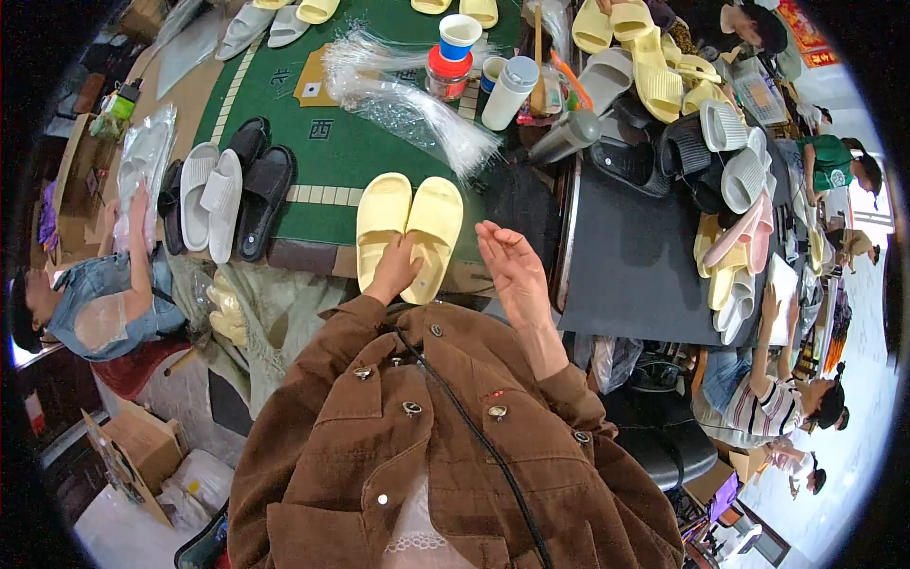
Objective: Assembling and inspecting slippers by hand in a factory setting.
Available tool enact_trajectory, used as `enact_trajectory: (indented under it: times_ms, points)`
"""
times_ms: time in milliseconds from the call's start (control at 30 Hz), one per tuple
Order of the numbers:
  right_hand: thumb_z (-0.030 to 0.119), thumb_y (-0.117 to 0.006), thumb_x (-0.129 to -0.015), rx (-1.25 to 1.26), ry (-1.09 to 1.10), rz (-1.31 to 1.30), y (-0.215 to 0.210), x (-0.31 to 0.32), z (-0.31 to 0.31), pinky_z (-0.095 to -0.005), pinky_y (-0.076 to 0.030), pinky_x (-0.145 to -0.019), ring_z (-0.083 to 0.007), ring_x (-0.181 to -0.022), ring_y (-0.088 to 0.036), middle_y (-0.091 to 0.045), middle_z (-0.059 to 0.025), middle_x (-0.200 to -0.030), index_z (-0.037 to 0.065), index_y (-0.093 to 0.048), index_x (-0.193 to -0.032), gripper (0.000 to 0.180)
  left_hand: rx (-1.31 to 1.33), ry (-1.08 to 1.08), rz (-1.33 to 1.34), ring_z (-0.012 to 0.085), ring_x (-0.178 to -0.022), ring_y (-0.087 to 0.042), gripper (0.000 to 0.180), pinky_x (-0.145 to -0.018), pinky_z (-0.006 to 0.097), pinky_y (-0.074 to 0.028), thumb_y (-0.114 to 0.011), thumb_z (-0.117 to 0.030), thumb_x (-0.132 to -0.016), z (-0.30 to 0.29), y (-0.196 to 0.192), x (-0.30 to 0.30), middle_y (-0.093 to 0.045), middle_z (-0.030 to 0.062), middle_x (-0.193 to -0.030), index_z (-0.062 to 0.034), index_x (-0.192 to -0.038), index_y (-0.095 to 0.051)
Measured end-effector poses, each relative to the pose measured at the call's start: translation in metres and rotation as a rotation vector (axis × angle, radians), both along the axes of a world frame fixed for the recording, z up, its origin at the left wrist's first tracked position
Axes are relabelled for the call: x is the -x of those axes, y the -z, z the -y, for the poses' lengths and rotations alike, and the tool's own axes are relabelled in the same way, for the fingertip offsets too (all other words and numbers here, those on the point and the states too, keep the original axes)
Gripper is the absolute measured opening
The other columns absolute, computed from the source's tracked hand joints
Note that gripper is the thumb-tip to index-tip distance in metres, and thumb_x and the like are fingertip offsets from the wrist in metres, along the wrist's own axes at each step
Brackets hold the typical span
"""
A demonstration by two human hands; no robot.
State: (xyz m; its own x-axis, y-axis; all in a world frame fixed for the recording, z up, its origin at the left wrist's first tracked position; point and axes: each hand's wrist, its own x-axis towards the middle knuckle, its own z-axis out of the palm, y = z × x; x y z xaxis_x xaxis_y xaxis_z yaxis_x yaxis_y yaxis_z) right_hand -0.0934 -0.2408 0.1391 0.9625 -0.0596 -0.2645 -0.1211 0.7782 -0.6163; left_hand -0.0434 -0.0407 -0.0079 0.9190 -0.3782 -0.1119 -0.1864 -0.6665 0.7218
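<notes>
A pair of pale yellow slide slippers (438, 223) sits side by side at the near edge of the green table, toes pointing away from me. My left hand (396, 268) grips them where their inner edges meet, its fingers over the heel area. To the right of the pair, my right hand (514, 270) is raised with the palm partly up and the fingers extended. Nothing shows in it. Beyond the slippers lies a bundle of clear thin plastic strands (408, 100), its frayed end close to the toes.
Black and grey slippers (224, 204) stand at the left. Near the strands are a red-lidded jar (446, 76), a white bottle (510, 93) and a grey tumbler (566, 136). A black table (630, 256) at right carries piled slippers. A co-worker (95, 303) handles plastic bags at left.
</notes>
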Motion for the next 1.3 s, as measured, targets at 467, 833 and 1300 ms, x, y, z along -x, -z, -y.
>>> enact_trajectory:
  times_ms: [467, 833, 1300]
  points:
    - [0.006, -0.047, -0.090, 0.050, -0.056, 0.006, 0.008, 0.003, -0.003, -0.0248, -0.041, -0.095, -0.0174, -0.111, -0.050, -0.050, -0.0143, -0.120, -0.004, -0.050, -0.107, 0.020, 0.527, 0.133, -0.421, 0.0129, -0.079, -0.056, 0.029, -0.071, 0.026, -0.046, -0.055, -0.007, -0.083, 0.042, -0.133, 0.014, -0.060, 0.0072, -0.092, 0.0020, -0.111, -0.053]
    - [0.019, -0.045, -0.093, 0.135, 0.208, -0.125, 0.017, 0.009, 0.034, -0.0241, -0.047, -0.078, -0.0145, -0.093, -0.057, -0.058, -0.0051, -0.104, 0.005, -0.049, -0.117, 0.028, 0.077, 0.174, 0.413, 0.0276, -0.082, -0.052, 0.006, -0.074, 0.036, -0.043, -0.057, -0.003, -0.074, 0.013, -0.131, 0.015, -0.052, 0.0089, -0.081, -0.0032, -0.080, -0.059]
    - [0.011, -0.047, -0.091, 0.511, -0.144, -0.349, 0.046, 0.000, 0.011, -0.0218, -0.045, -0.066, -0.0102, -0.072, -0.055, -0.061, -0.0072, -0.085, 0.004, -0.043, -0.108, 0.020, 0.062, -0.245, 0.084, 0.0349, -0.076, -0.057, 0.012, -0.066, 0.040, -0.045, -0.051, -0.005, -0.081, -0.037, -0.078, 0.034, -0.060, 0.0171, -0.083, -0.0018, -0.091, -0.058]
